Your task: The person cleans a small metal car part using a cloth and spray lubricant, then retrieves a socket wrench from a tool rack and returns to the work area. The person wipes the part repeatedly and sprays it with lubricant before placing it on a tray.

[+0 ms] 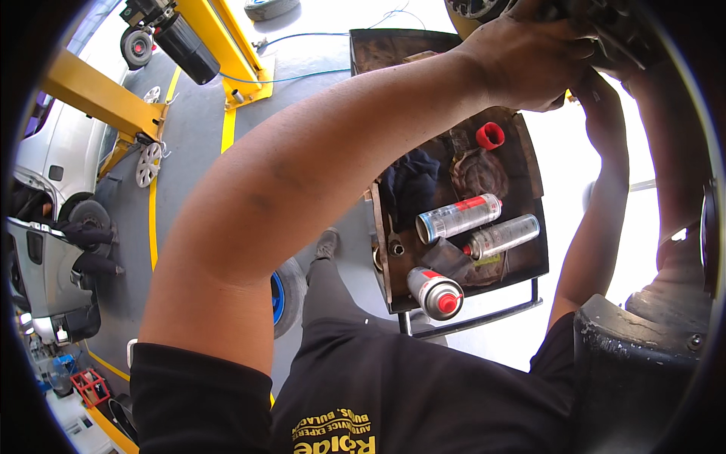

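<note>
- At top right of the head view: left hand (529,57) raised, fingers curled over the edge of a dark machine part (605,30); gripping or merely pressing, cannot tell.
- Right hand hidden behind that part; only the right forearm (605,189) seen rising along the right side, so closure cannot be told.
- Dark machine part at the far top edge, above both arms, partly cut by the frame rim.
- Below the arms, centre right: dark metal tray cart (529,151), grimy, standing on grey floor.
- On the tray: two spray cans lying side by side, red-banded can (457,217) and silver can (503,236); third can with red cap (437,293) at the near corner.
- Red cap (490,135) at the tray's far side, just beside a crumpled brown rag; dark blue cloth (412,185) to the left.
- Far left: yellow lift arm (98,94), white car (53,151) beneath.
- Near right: black rounded housing (635,363).
</note>
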`<action>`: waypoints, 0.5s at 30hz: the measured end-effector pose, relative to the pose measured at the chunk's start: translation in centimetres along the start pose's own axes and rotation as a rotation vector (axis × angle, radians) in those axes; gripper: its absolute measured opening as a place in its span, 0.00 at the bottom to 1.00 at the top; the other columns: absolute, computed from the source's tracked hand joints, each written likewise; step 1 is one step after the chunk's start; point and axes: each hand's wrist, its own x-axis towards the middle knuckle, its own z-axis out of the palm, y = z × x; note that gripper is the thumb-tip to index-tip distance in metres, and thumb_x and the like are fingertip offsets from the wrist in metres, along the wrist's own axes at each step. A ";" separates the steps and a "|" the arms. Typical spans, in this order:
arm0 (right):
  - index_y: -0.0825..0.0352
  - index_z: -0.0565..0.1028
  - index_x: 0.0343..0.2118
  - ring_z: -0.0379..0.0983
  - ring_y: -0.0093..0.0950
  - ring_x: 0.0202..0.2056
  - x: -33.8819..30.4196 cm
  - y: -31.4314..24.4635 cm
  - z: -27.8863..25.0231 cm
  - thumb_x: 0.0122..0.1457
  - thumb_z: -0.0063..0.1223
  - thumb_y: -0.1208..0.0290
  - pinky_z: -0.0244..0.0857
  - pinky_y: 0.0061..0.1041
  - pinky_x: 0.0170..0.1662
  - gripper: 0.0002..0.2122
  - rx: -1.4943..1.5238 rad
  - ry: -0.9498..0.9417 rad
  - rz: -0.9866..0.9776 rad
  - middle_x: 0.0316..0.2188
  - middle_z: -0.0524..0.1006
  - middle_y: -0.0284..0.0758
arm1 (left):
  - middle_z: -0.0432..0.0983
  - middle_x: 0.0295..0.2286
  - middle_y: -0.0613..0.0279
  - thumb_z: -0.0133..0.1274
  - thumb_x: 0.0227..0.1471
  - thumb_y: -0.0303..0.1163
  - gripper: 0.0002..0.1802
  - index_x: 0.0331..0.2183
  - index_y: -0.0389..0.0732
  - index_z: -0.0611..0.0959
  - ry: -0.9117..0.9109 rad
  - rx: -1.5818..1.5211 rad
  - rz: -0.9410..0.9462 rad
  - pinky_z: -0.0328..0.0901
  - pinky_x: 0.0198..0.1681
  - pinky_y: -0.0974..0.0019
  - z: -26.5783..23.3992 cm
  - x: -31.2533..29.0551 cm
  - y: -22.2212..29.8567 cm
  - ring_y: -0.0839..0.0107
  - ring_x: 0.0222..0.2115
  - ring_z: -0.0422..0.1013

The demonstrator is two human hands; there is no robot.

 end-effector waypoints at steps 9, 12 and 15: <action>0.69 0.79 0.54 0.78 0.29 0.49 -0.2 -1.2 -2.1 0.73 0.51 0.61 0.69 0.30 0.54 0.18 0.030 -0.065 -0.227 0.46 0.84 0.38 | 0.64 0.66 0.56 0.49 0.54 0.17 0.42 0.66 0.61 0.69 -0.125 -0.260 -0.161 0.62 0.68 0.34 -2.1 0.9 0.9 0.42 0.68 0.53; 0.71 0.78 0.51 0.76 0.28 0.42 0.7 -1.5 -1.4 0.72 0.50 0.55 0.68 0.30 0.48 0.20 0.199 -0.180 -0.253 0.40 0.82 0.38 | 0.63 0.66 0.56 0.50 0.53 0.17 0.42 0.66 0.61 0.69 -0.089 -0.260 -0.169 0.60 0.69 0.35 -2.0 0.8 0.5 0.42 0.68 0.53; 0.72 0.78 0.51 0.74 0.28 0.39 -0.2 -1.4 -0.7 0.72 0.49 0.50 0.67 0.30 0.46 0.24 0.171 -0.142 -0.300 0.37 0.81 0.37 | 0.63 0.66 0.56 0.50 0.53 0.17 0.41 0.65 0.60 0.71 -0.126 -0.324 -0.211 0.58 0.71 0.36 -1.8 0.3 0.7 0.42 0.68 0.53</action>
